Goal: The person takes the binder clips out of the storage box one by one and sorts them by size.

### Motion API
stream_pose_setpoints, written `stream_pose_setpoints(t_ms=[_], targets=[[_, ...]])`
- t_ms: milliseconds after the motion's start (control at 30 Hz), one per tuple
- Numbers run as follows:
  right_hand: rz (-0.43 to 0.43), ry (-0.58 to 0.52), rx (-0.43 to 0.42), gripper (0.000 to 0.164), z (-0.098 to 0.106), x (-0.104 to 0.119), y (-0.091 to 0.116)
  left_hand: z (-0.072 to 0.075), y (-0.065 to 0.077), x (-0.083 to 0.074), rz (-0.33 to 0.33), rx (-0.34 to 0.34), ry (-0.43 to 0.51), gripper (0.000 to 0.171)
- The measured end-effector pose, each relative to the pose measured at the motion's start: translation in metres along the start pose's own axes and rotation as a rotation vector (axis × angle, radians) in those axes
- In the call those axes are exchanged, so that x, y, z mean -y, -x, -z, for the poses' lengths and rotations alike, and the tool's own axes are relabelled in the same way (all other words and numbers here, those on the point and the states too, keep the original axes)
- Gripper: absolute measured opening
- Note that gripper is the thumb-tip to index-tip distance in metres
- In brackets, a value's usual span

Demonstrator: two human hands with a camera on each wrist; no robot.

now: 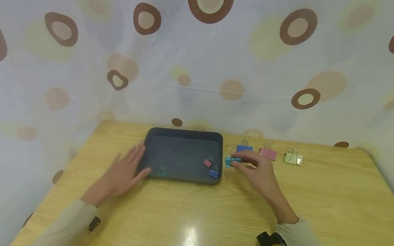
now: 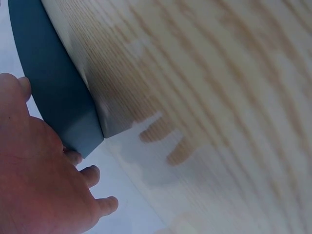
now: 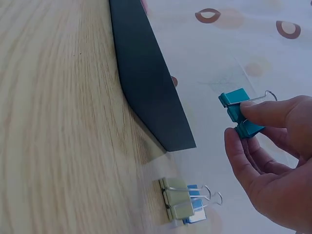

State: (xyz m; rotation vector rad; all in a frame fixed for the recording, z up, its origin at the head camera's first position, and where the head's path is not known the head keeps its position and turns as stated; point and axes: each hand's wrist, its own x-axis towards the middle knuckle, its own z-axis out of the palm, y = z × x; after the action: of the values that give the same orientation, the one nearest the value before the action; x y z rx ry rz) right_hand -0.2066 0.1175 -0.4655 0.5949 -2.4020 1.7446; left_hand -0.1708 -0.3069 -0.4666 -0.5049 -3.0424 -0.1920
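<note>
My right hand (image 1: 261, 176) pinches a teal binder clip (image 1: 229, 162) between thumb and fingers, beside the right wall of a dark tray. In the right wrist view the same teal binder clip (image 3: 239, 112) is raised, its wire handle pointing toward the hand. My left hand (image 1: 120, 175) rests against the left end of the dark tray (image 1: 174, 178), fingers extended along its wall. In the left wrist view, the left hand (image 2: 44, 180) touches the tray's outer side (image 2: 63, 92). Inside the tray lie small binder clips: pink (image 1: 207, 163), blue (image 1: 214, 174) and teal (image 1: 162, 173).
Right of the tray stand larger binder clips, blue (image 1: 244, 148), pink (image 1: 268, 154) and pale green (image 1: 293, 159), handles up. The wooden table (image 1: 229, 229) ends at a patterned cloth (image 1: 198, 107) behind it. A black wrist strap (image 1: 271, 241) sits at the right sleeve.
</note>
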Motion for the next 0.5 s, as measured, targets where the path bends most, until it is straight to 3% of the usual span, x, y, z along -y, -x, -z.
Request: stream_pose_setpoints(t_ms=[133, 333, 500], targets=[[0.003, -0.013, -0.025, 0.02, 0.014, 0.003, 0.01, 0.001, -0.003, -0.004, -0.006, -0.001, 0.007, 0.082], [-0.005, 0.099, -0.048, 0.021, 0.031, 0.003, 0.023, 0.003, -0.001, -0.004, 0.008, 0.006, 0.018, 0.083], [-0.005, 0.115, -0.075, 0.022, 0.046, -0.002, 0.033, 0.0, 0.001, -0.002, 0.015, 0.008, 0.01, 0.083]])
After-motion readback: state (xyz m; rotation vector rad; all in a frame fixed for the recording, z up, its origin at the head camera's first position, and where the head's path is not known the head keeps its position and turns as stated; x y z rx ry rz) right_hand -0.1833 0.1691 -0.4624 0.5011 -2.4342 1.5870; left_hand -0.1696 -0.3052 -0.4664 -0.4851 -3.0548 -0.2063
